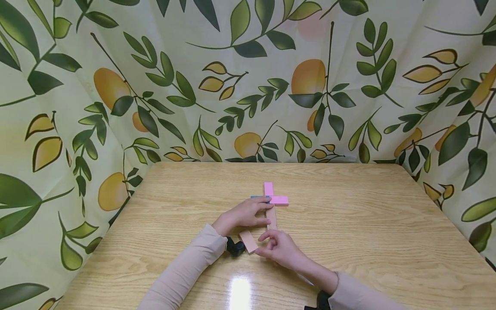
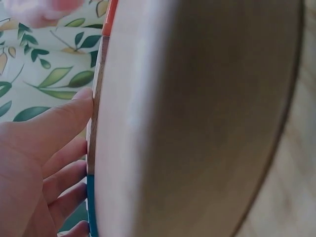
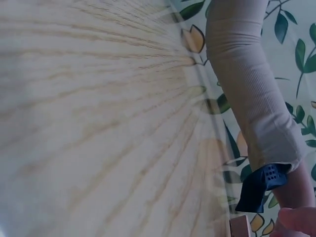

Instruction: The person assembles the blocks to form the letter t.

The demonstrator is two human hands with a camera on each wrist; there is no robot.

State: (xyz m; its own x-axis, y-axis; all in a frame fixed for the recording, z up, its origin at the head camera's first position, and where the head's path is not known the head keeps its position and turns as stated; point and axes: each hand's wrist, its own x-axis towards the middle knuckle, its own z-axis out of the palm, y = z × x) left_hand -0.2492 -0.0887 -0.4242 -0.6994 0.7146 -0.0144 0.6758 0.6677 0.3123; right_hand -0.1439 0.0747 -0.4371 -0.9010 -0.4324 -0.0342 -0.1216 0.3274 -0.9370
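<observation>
In the head view, a pink block (image 1: 268, 188), another pink block (image 1: 279, 200), a blue block (image 1: 255, 197) and a wooden block (image 1: 271, 217) form a cross on the table. My left hand (image 1: 246, 213) touches the left side of this group, its fingers extended near the blue block and its thumb by the wooden one. A loose pale wooden block (image 1: 248, 242) lies at a slant below. My right hand (image 1: 283, 249) is beside its lower right end, thumb tip at the corner. In the left wrist view, the left thumb (image 2: 81, 101) meets the wooden edge.
The wooden table (image 1: 368, 232) extends around the blocks. A leaf-and-fruit patterned cloth (image 1: 248, 86) hangs behind it and at both sides. A black wrist device (image 1: 235, 246) sits beside the loose block. Blurred pale wood (image 2: 207, 118) fills much of the left wrist view.
</observation>
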